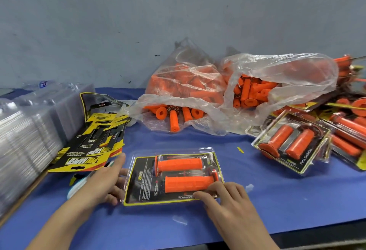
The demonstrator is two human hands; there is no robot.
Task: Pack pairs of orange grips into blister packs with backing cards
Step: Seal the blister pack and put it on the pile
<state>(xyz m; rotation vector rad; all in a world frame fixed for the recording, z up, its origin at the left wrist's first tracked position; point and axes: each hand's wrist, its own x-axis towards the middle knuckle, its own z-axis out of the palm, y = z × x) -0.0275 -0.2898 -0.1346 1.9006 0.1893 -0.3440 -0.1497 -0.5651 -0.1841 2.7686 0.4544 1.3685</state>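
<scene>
Head camera looks forward and down, close over the blue table (pixel 277 210).

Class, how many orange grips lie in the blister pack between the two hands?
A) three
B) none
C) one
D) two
D: two orange grips lie side by side inside that blister pack.
</scene>
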